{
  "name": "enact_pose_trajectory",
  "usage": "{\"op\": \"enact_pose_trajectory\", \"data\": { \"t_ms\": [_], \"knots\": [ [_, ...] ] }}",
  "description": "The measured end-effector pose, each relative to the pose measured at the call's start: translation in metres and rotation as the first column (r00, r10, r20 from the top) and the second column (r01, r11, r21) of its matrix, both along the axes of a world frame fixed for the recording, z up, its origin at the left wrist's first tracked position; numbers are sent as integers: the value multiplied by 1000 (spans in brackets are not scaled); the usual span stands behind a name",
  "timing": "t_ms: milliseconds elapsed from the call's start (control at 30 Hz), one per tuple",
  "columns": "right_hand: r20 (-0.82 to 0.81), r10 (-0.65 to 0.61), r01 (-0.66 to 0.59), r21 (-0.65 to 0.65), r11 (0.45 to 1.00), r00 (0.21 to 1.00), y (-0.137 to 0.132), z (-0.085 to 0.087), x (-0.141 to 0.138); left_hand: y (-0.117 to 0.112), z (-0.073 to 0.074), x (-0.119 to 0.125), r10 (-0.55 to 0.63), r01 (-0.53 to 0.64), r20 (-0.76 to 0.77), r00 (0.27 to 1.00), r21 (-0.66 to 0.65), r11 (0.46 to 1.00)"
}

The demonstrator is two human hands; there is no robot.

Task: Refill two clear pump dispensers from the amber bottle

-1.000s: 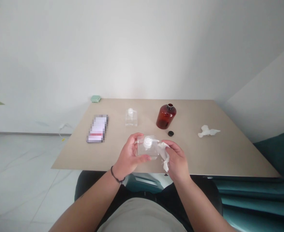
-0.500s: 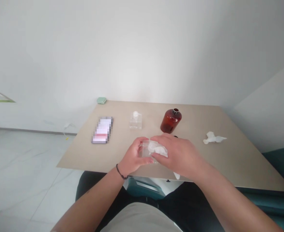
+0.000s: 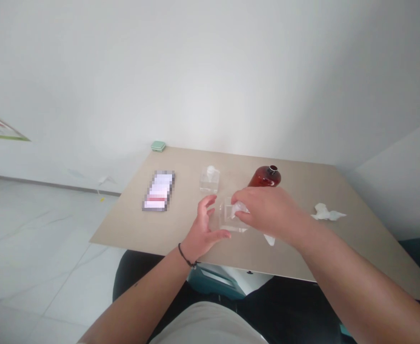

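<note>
A small clear square bottle (image 3: 227, 217) with a white pump top stands on the beige table (image 3: 181, 229) in front of me. My right hand (image 3: 267, 210) reaches over it from the right, closed on the bottle's top together with a crumpled white tissue (image 3: 239, 209) whose tail hangs below the hand. My left hand (image 3: 204, 228) is just left of the bottle, fingers spread and curved, not touching it. A black band circles my left wrist.
A second clear pump bottle (image 3: 210, 179) and an amber bottle (image 3: 265, 177) with an open neck stand further back. A phone (image 3: 159, 190) lies at the left, a green case (image 3: 158, 145) at the far corner, another crumpled tissue (image 3: 326, 212) at the right.
My left hand has let go of the clear bottle and opened. My right hand moved over the bottle's top with the tissue, and the bottle now rests on the table further from me.
</note>
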State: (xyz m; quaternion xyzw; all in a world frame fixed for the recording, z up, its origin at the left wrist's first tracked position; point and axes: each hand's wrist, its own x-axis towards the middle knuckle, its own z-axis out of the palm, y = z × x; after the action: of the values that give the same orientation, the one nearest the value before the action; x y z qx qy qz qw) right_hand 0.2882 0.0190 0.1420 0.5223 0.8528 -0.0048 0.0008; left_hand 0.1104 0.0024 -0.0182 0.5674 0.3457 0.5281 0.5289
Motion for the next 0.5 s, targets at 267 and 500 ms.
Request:
{"op": "enact_pose_trajectory", "data": {
  "t_ms": [267, 500],
  "knots": [
    [75, -224, 225, -4, 974, 972, 60, 27, -9, -1, 6, 3, 68, -72, -64, 996, -69, 995],
    [206, -234, 258, -98, 961, 950, 100, 16, -21, -5, 19, 2, -135, 125, -278, 951, -55, 991]
  ]
}}
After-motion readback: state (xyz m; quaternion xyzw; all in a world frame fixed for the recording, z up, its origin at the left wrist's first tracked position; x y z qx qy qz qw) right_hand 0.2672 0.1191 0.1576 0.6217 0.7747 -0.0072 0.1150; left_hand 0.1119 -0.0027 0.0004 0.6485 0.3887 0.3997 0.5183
